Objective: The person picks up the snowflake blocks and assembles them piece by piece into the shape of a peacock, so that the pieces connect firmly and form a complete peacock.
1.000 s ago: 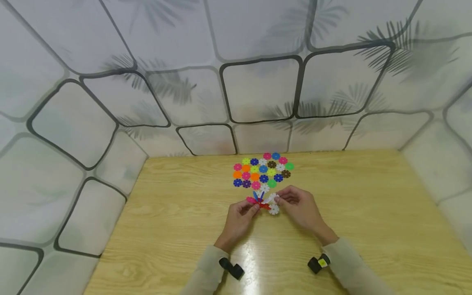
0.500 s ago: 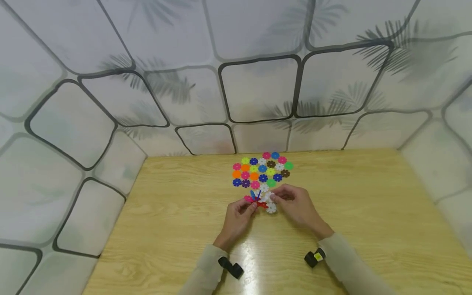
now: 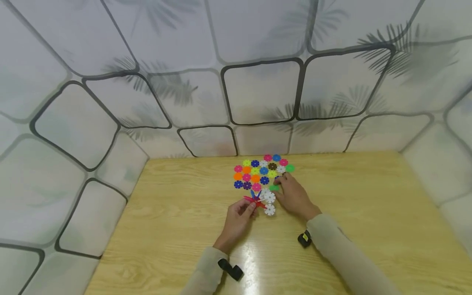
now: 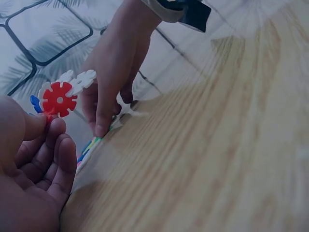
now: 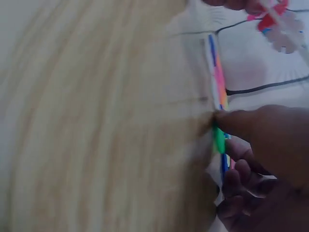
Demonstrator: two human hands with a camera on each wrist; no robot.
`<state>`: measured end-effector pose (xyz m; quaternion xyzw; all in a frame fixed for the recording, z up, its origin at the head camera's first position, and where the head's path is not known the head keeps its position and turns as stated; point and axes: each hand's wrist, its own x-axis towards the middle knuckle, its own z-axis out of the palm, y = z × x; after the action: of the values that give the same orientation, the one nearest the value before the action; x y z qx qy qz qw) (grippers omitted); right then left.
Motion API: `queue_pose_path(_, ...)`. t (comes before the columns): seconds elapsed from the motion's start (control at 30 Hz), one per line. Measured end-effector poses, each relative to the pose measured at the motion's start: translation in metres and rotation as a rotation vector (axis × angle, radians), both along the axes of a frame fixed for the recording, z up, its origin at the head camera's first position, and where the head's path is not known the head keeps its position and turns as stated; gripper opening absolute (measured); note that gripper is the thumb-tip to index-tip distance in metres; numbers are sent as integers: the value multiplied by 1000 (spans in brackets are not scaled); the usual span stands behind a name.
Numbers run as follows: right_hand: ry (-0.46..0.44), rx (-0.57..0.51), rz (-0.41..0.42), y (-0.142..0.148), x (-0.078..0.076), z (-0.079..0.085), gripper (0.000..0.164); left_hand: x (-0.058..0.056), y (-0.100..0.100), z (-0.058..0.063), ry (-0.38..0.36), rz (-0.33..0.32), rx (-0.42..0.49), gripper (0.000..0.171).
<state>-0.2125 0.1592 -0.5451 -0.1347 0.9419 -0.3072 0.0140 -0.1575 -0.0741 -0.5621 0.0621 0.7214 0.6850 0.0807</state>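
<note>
Snowflake-disc cluster (image 3: 262,200) pinched by one red disc in left hand (image 3: 236,223), above wooden table (image 3: 368,213). Right hand (image 3: 293,196) fingertips pressed on green disc (image 3: 274,187) in flat array (image 3: 262,172); grasp unclear. Likely risks: neighbours dragged askew, cluster twisted loose.

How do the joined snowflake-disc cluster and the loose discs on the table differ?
The cluster is interlocked, with discs at angles; the loose discs lie flat, side by side. The left hand pinches the cluster above the table; the right hand touches a green disc. Both are notched plastic discs.
</note>
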Motion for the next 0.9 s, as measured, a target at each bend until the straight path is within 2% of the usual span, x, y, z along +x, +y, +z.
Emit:
queue_pose_path(0.1, -48, -109, -18, 2, 4, 3, 22, 1, 1, 0, 23, -8, -8, 22)
queue_pose_path(0.2, -59, -274, -37, 3, 11, 13, 14, 1, 2, -1, 42, -15, -11, 22)
queue_pose_path(0.3, -55, -432, -57, 3, 19, 23, 12, 1, 2, -1, 35, -26, -17, 23)
queue_pose_path(0.4, -65, -525, -60, 2, 25, 31, 15, 1, 2, -1, 21, -36, -28, 22)
queue_pose_path(0.47, -88, -550, -57, 1, 29, 33, 16, 1, 2, -1, 18, -43, -32, 22)
queue_pose_path(0.7, -93, -519, -51, -5, 40, 39, 16, 3, 3, 1, 22, -49, -65, 21)
queue_pose_path(0.9, -74, -532, -61, -10, 45, 39, 9, 5, 2, 2, 67, -75, -123, 22)
